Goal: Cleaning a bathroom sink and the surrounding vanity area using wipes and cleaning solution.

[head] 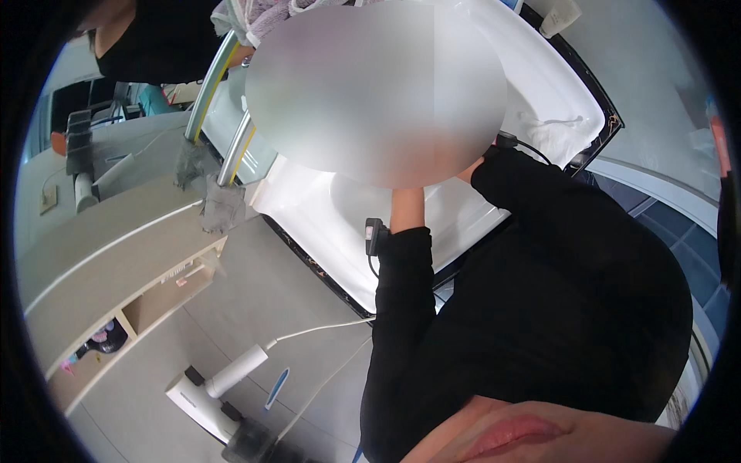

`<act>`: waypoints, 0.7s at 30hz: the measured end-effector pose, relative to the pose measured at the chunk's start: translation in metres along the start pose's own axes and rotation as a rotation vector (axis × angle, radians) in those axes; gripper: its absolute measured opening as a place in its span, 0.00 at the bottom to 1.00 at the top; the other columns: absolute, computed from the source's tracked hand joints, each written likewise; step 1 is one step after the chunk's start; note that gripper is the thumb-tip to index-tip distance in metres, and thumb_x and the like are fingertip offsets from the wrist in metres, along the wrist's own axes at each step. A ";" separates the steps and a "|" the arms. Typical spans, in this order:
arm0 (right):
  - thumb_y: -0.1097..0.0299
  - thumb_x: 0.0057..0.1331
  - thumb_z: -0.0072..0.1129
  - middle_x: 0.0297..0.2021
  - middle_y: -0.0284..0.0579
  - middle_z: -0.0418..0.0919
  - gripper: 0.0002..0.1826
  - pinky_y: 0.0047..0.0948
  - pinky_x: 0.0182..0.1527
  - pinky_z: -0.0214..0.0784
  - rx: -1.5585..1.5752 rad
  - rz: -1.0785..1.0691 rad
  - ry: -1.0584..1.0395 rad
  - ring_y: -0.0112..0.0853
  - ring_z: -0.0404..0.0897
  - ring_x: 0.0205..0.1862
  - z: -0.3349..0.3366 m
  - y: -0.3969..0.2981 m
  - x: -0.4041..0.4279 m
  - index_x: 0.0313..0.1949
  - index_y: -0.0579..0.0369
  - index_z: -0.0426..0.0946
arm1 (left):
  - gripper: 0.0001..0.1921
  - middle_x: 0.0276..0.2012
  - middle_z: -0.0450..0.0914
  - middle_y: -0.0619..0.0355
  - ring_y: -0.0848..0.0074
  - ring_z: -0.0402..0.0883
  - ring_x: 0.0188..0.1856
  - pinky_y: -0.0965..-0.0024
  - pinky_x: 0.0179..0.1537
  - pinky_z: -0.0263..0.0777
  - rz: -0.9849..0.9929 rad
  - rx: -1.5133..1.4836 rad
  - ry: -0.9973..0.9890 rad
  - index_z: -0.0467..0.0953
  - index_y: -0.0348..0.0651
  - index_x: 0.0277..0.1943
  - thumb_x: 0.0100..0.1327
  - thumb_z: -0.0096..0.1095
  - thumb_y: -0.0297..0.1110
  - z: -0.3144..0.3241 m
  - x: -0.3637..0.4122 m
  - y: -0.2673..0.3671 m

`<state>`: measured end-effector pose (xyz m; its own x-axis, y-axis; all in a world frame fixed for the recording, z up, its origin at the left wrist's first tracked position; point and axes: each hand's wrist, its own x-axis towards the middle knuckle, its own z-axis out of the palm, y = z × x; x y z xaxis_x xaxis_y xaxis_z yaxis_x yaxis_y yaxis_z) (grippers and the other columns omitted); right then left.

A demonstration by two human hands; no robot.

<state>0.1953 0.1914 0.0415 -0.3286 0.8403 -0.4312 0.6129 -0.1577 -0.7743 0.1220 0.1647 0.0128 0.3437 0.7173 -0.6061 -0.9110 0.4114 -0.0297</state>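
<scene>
A white washbasin (324, 243) lies before me. Over it, a large blurred oval covers the middle of the view. My left hand (408, 209) shows only its bare wrist below the blur; its fingers are hidden. At the blur's lower right edge, a strip of skin at the wrist is all that shows of my right hand (470, 172). Whatever either hand touches or holds cannot be seen. A small black device (375, 236) with a cable sits beside the left wrist, and another black device (506, 140) is at the right cuff.
A white hair dryer (237, 370) with a cord is at the lower left, near a slim blue-and-white item (277, 389). Left of the basin is a shelf unit (130, 315) below a mirror (156, 156). Towels (269, 20) hang at the top; a tube (560, 17) stands at upper right.
</scene>
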 end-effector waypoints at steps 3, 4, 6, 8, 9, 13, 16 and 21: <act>0.36 0.57 0.38 0.47 0.53 0.75 0.33 0.45 0.56 0.56 -0.144 -0.214 0.120 0.45 0.72 0.51 0.043 0.002 -0.006 0.47 0.50 0.74 | 0.33 0.39 0.72 0.49 0.60 0.71 0.40 0.57 0.45 0.68 0.063 0.080 0.262 0.65 0.33 0.47 0.59 0.41 0.62 -0.020 0.011 0.027; 0.36 0.57 0.38 0.47 0.53 0.75 0.33 0.45 0.56 0.56 -0.150 -0.248 0.078 0.45 0.72 0.51 0.055 -0.020 -0.006 0.47 0.50 0.74 | 0.30 0.38 0.72 0.50 0.62 0.72 0.39 0.59 0.43 0.68 0.006 0.031 0.002 0.66 0.36 0.47 0.59 0.43 0.60 -0.067 0.013 0.052; 0.39 0.58 0.42 0.43 0.45 0.77 0.29 0.35 0.50 0.62 -0.464 0.090 -0.084 0.35 0.74 0.46 0.051 -0.023 0.001 0.44 0.49 0.74 | 0.28 0.38 0.73 0.52 0.65 0.72 0.38 0.61 0.40 0.68 -0.141 -0.005 -0.245 0.66 0.39 0.46 0.58 0.45 0.58 -0.063 0.022 0.037; 0.42 0.58 0.45 0.41 0.41 0.77 0.26 0.32 0.49 0.62 -0.307 0.068 -0.035 0.31 0.73 0.46 0.041 0.009 0.024 0.43 0.49 0.74 | 0.23 0.38 0.73 0.54 0.66 0.72 0.39 0.62 0.39 0.67 0.074 0.129 0.260 0.67 0.43 0.47 0.59 0.47 0.53 -0.044 0.033 0.014; 0.45 0.57 0.48 0.39 0.38 0.77 0.23 0.29 0.48 0.62 -0.153 0.000 -0.002 0.27 0.73 0.45 0.039 0.015 0.030 0.41 0.49 0.74 | 0.23 0.38 0.73 0.53 0.66 0.71 0.39 0.62 0.40 0.67 0.113 0.157 0.331 0.67 0.43 0.47 0.59 0.47 0.53 -0.042 0.030 0.013; 0.54 0.58 0.50 0.39 0.35 0.77 0.17 0.27 0.51 0.59 0.570 0.112 0.005 0.24 0.70 0.48 0.038 0.012 0.027 0.40 0.50 0.75 | 0.23 0.40 0.72 0.52 0.65 0.71 0.42 0.60 0.43 0.66 0.113 0.108 0.133 0.67 0.41 0.47 0.59 0.46 0.53 -0.052 0.021 0.015; 0.58 0.57 0.50 0.41 0.38 0.75 0.15 0.24 0.53 0.57 0.320 -0.068 0.278 0.26 0.70 0.49 0.044 0.008 0.006 0.41 0.52 0.72 | 0.24 0.41 0.72 0.51 0.64 0.71 0.44 0.58 0.46 0.65 0.154 0.063 0.058 0.66 0.40 0.47 0.59 0.45 0.53 -0.065 0.012 0.009; 0.57 0.53 0.55 0.45 0.45 0.73 0.23 0.24 0.53 0.59 1.559 -0.147 0.244 0.33 0.71 0.50 0.054 -0.010 0.005 0.46 0.53 0.68 | 0.24 0.44 0.71 0.50 0.62 0.70 0.47 0.56 0.50 0.64 0.118 -0.064 -0.265 0.65 0.39 0.47 0.60 0.44 0.53 -0.076 0.029 0.005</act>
<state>0.1486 0.1693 0.0224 -0.1036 0.9310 -0.3500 -0.7711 -0.2974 -0.5630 0.1102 0.1448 -0.0654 0.2743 0.8834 -0.3799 -0.9578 0.2861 -0.0263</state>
